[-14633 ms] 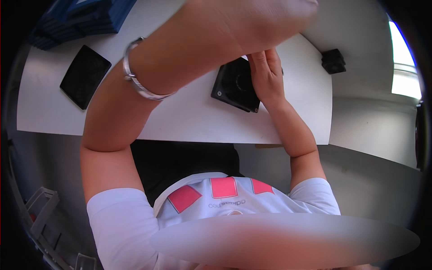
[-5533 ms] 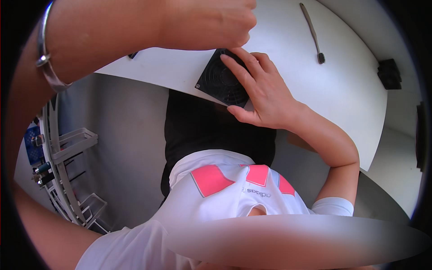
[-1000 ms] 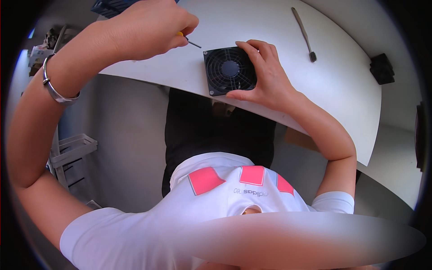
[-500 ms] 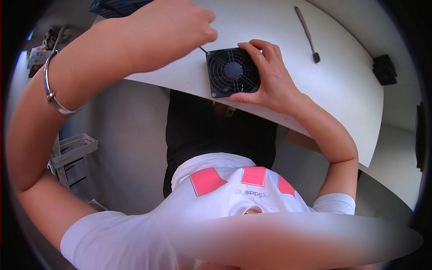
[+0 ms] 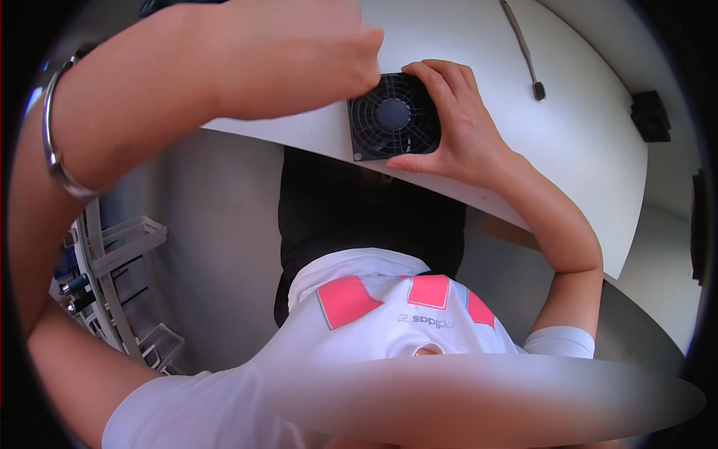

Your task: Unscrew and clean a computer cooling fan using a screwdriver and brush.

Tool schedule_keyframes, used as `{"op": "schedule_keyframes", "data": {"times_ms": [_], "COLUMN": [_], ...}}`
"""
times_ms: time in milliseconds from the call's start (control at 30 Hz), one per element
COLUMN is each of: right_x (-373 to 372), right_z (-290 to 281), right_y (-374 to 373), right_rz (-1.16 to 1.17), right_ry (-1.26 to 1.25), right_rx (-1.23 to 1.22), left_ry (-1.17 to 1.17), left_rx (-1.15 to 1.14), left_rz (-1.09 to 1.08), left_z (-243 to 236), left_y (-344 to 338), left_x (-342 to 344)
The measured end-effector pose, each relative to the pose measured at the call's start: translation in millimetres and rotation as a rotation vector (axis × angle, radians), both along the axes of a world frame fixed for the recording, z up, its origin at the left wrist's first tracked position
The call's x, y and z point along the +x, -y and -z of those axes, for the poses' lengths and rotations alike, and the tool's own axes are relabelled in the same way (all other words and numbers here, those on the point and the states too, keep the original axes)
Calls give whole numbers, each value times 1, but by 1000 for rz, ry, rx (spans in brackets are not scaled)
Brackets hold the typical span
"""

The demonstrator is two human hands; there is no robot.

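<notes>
One black square fan with a ringed round grille [image 5: 394, 116] sits at the six-o'clock edge of our white table [image 5: 576, 172]. Our right hand [image 5: 465, 123] grips its three-o'clock side between thumb and fingers. Our left hand [image 5: 325, 56], blurred, hides its ten-o'clock corner; we cannot tell what it grips. Toward two o'clock lies a thin grey-handled brush [image 5: 525, 45].

One fisheye (head-worn) looks down from nearby.

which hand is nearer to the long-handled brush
Right: the right hand grips the cooling fan, left of the long-handled brush; the left hand is farther left, at the fan's corner.
</notes>
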State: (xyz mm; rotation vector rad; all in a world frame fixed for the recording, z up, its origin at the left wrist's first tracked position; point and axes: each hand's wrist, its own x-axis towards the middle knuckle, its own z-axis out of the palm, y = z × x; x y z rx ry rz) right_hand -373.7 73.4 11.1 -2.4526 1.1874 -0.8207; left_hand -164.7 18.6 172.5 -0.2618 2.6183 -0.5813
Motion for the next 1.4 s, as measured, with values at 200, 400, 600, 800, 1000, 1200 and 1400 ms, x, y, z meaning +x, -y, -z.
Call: {"op": "schedule_keyframes", "data": {"times_ms": [200, 400, 600, 800, 1000, 1200, 1400], "right_x": [4, 1, 1, 2, 4, 5, 4], "right_z": [0, 1, 1, 1, 0, -1, 2], "right_y": [-1, -4, -5, -5, -7, -9, -10], "right_rz": [-9, 33, 42, 39, 52, 62, 78], "right_ry": [-1, -35, -40, -25, -31, -60, -84], "right_rx": [-23, -15, -12, -23, -26, -39, -56], "left_ry": [245, 186, -43, 39, 123, 134, -217], "left_rx": [290, 467, -21, -129, 22, 216, 194], "left_rz": [-1218, -894, 101, 293, -132, -660, -359], "left_z": [-23, -14, -2, -3, -10, -10, 2], "left_y": [4, 10, 4, 1, 0, 3, -2], "left_x": [-40, -16, 2, -7, -11, -10, 12]}}
